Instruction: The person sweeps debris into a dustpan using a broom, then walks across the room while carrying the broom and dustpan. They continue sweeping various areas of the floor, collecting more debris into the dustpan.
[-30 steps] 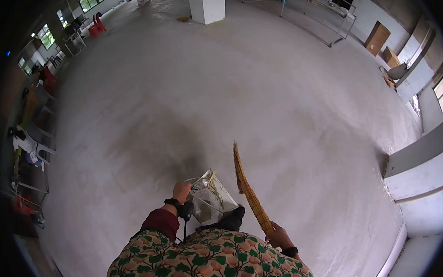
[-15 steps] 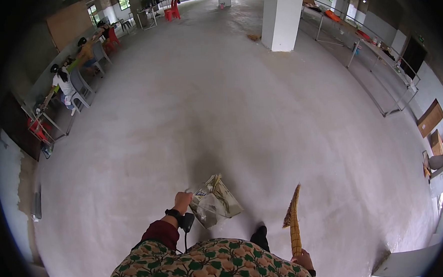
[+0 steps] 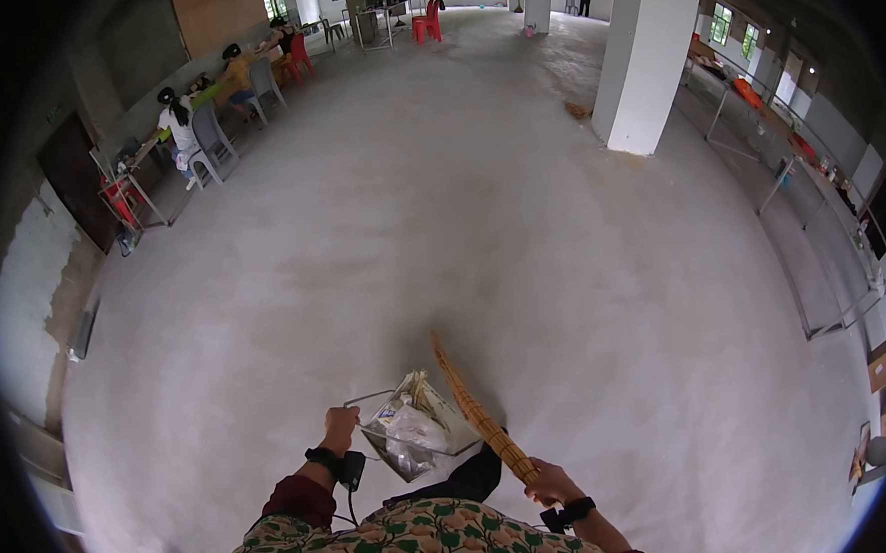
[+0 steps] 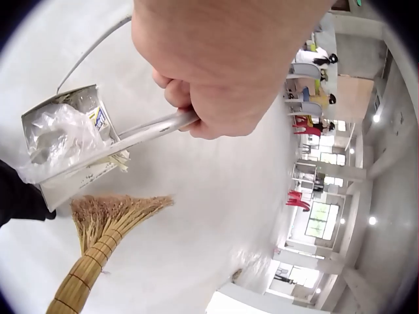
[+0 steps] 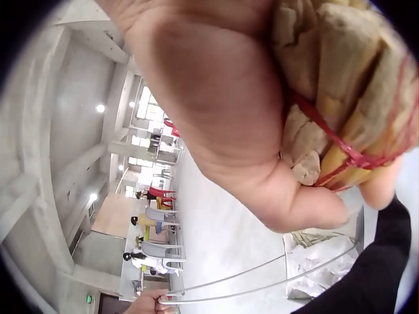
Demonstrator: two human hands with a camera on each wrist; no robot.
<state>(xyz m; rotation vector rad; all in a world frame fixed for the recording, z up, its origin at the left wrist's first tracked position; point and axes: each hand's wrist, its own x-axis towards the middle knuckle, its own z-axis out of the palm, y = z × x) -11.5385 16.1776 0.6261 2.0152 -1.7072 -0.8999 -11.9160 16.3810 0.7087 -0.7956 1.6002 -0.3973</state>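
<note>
In the head view my left hand (image 3: 341, 429) grips the thin metal handle of a dustpan (image 3: 458, 431) that holds clear plastic (image 3: 411, 438) and dry scraps. The left wrist view shows the left fingers curled round that handle (image 4: 147, 133). My right hand (image 3: 554, 481) holds a straw broom (image 3: 483, 420) by its thick end, its tip pointing forward beside the dustpan. Up close in the right wrist view, the fingers and thumb wrap the broom's end (image 5: 347, 78), bound with red cord. The bristles (image 4: 114, 216) show near the dustpan in the left wrist view.
Grey concrete floor (image 3: 362, 251) spreads ahead. A white pillar (image 3: 647, 61) stands front right, with a small brown heap (image 3: 577, 110) beside it. People sit on chairs (image 3: 212, 138) at tables on the left. A long metal-framed table (image 3: 803, 172) runs along the right.
The view has turned left and risen toward the far room. The broom swung out to the right, then back beside the dustpan. Both hands keep their holds.
</note>
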